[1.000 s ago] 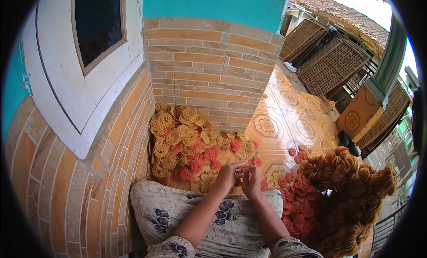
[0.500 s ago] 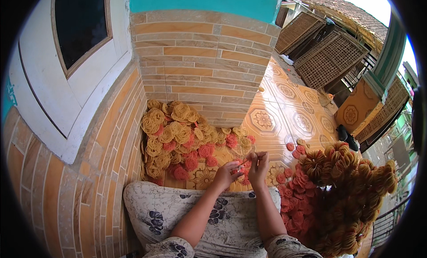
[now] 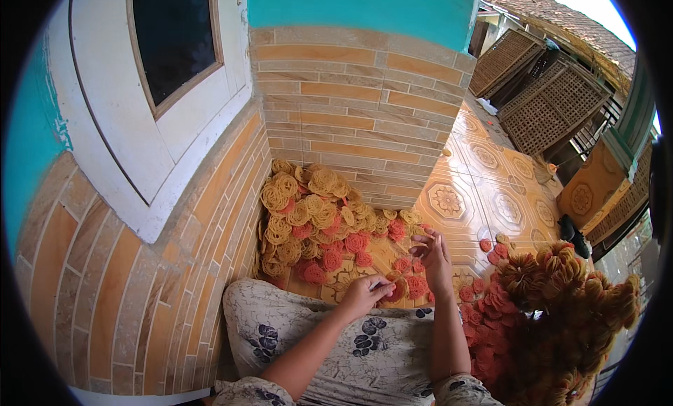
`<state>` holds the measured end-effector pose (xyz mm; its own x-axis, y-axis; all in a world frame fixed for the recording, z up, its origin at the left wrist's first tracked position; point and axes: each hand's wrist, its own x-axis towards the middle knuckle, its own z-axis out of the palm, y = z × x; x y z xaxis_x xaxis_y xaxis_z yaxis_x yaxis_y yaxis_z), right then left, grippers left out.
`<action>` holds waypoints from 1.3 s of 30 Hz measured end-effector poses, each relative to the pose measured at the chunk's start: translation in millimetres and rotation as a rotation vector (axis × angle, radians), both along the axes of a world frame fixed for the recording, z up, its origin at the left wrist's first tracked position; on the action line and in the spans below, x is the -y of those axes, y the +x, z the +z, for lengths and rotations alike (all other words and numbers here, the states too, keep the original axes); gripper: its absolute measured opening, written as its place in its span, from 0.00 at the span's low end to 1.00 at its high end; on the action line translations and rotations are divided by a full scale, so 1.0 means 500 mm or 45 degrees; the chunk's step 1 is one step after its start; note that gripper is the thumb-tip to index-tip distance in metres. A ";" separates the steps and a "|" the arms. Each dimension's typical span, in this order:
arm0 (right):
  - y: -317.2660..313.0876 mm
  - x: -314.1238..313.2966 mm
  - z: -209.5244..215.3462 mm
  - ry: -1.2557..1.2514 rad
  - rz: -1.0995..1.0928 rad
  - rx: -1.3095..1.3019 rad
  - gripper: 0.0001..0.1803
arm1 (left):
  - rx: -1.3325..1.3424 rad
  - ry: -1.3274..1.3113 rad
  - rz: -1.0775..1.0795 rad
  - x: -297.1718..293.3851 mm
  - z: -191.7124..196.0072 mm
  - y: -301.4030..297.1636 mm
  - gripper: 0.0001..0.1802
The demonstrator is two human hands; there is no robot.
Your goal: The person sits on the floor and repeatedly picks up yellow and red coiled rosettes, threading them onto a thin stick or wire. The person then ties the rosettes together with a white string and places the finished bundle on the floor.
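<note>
Yellow-brown in colour, a round piece [image 3: 399,290] is projecting from the left hand [image 3: 364,297], whose thumb and fingers are pinching its edge beyond the lap [image 3: 312,329]. The right hand [image 3: 436,262] is hovering to its right with fingers bent; whether they are gripping anything cannot be told. Coral rosettes [image 3: 418,287] are lying nearby, and a yellow-and-coral heap [image 3: 301,213] is resting against the wall [image 3: 350,105].
</note>
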<state>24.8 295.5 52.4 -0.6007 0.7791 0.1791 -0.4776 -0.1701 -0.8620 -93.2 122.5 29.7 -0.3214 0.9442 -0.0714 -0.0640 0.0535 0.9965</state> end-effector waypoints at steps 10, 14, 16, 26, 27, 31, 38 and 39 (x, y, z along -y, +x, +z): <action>-0.345 0.114 0.007 2.123 0.077 0.721 0.26 | -0.659 -0.144 -0.696 0.161 -0.030 0.023 0.08; -0.526 0.254 0.004 2.696 0.519 0.903 0.27 | -0.664 -0.135 -0.628 0.152 -0.028 0.029 0.10; -0.580 0.265 -0.002 2.761 0.485 1.119 0.28 | -0.679 -0.174 -0.553 0.146 -0.017 0.019 0.10; -0.566 0.113 0.015 2.020 0.169 1.843 0.37 | -0.653 -0.164 -0.267 0.147 -0.052 -0.034 0.11; -0.547 0.098 0.016 1.990 0.141 1.858 0.38 | -0.670 -0.156 -0.267 0.146 -0.058 -0.030 0.11; -0.455 0.043 -0.013 1.937 0.087 1.909 0.39 | -0.663 -0.127 -0.192 0.131 -0.066 -0.027 0.09; -0.229 -0.043 -0.026 1.490 0.211 1.723 0.38 | -0.651 -0.169 -0.101 0.128 -0.027 -0.037 0.07; -0.173 -0.048 -0.008 1.270 0.197 1.591 0.36 | -0.636 -0.199 -0.117 0.128 -0.021 -0.038 0.07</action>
<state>-61.8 319.5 48.3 -0.8116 0.5779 -0.0859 0.5442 0.6942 -0.4710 -112.2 58.3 19.2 -0.2685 0.9606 -0.0726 0.4283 0.1865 0.8842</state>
